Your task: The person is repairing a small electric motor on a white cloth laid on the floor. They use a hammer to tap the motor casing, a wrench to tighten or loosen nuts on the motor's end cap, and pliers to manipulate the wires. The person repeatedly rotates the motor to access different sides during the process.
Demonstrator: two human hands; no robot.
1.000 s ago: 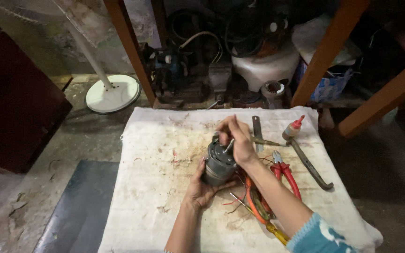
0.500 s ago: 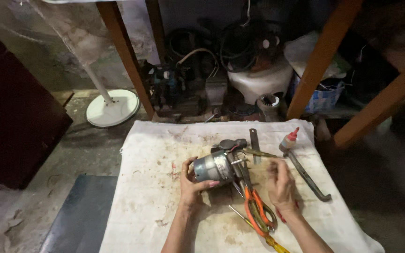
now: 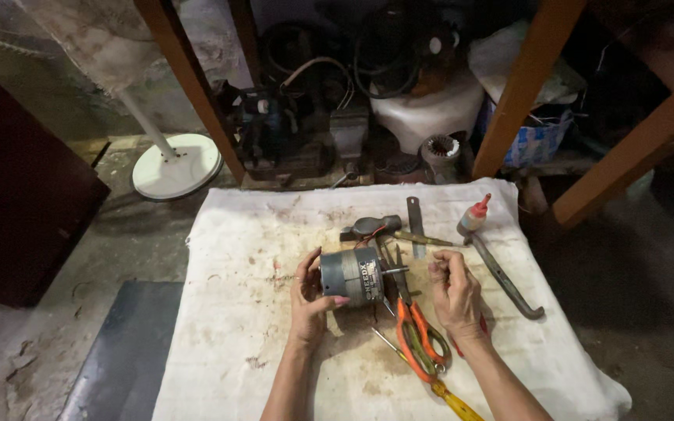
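A grey cylindrical motor (image 3: 351, 275) lies on its side on a stained white cloth (image 3: 235, 312), its thin shaft pointing right. My left hand (image 3: 308, 300) grips the motor's left end. A little to the right, my right hand (image 3: 454, 292) hovers beside the shaft tip with fingers curled, and I cannot tell whether it pinches anything small. Orange-handled scissors (image 3: 419, 335) lie between my hands, over a yellow-handled screwdriver (image 3: 446, 394).
On the cloth's far side lie a small hammer (image 3: 372, 227), a flat metal blade (image 3: 415, 226), a small red-capped bottle (image 3: 473, 216) and a long bent metal bar (image 3: 509, 277). Wooden legs (image 3: 189, 86), cables, a white container (image 3: 431, 109) and a fan base (image 3: 177, 165) stand behind.
The motor went from upright, held by both hands, to lying on its side. My right hand let go and moved right, beside the shaft.
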